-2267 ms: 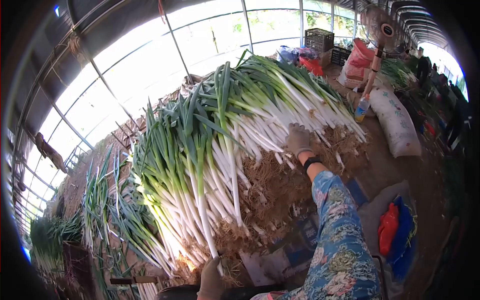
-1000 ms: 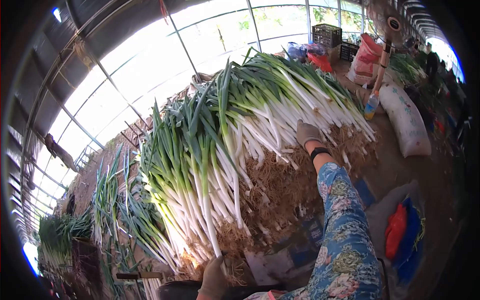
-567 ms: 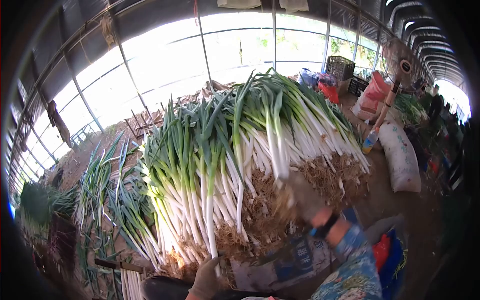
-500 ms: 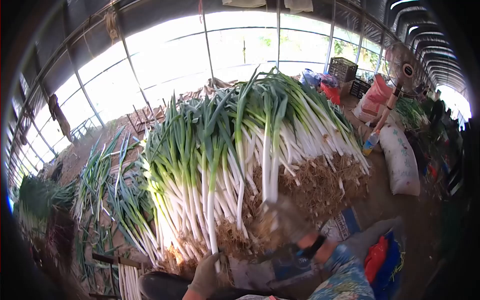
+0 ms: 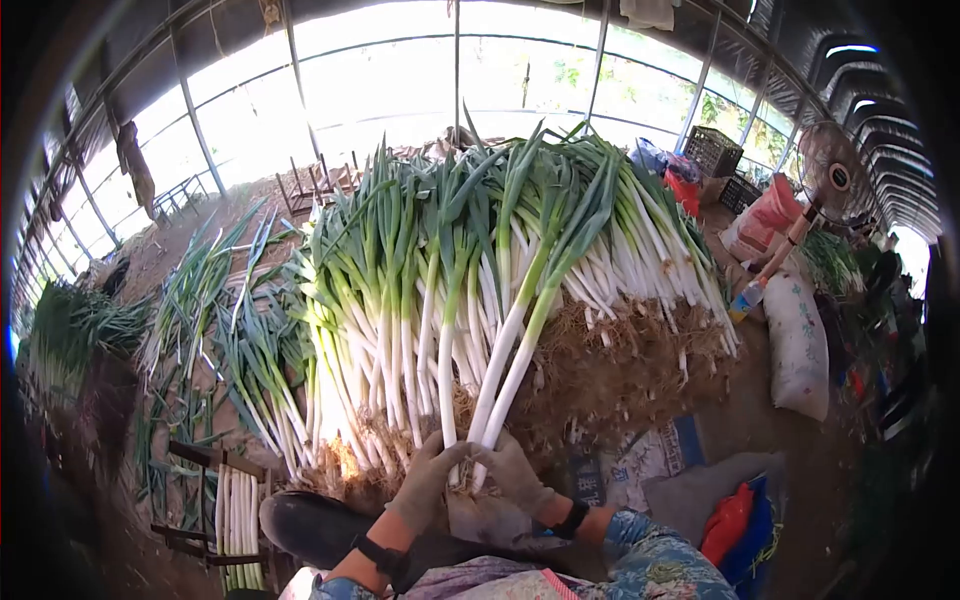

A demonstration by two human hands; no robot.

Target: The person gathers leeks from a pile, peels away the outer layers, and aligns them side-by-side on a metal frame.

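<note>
My left hand, in a pale glove, is wrapped round the root end of one long white-stemmed leek. My gloved right hand closes on the lower ends of two more leeks, which lean to the right. Both hands are side by side, low in front of my lap, and their fingers nearly meet. The root ends are partly covered by the gloves. Behind them spreads a big heap of leeks, green tops away from me and brown roots towards me.
At lower left, a small metal frame holds several white stems. Loose leaves litter the ground beyond it. On the right are a stuffed white sack, a fan and black crates. A red cloth lies beside my right arm.
My right hand has come left and towards me with its two leeks, from over the roots to beside my left hand. The leek in my left hand stands more upright. The view has shifted slightly.
</note>
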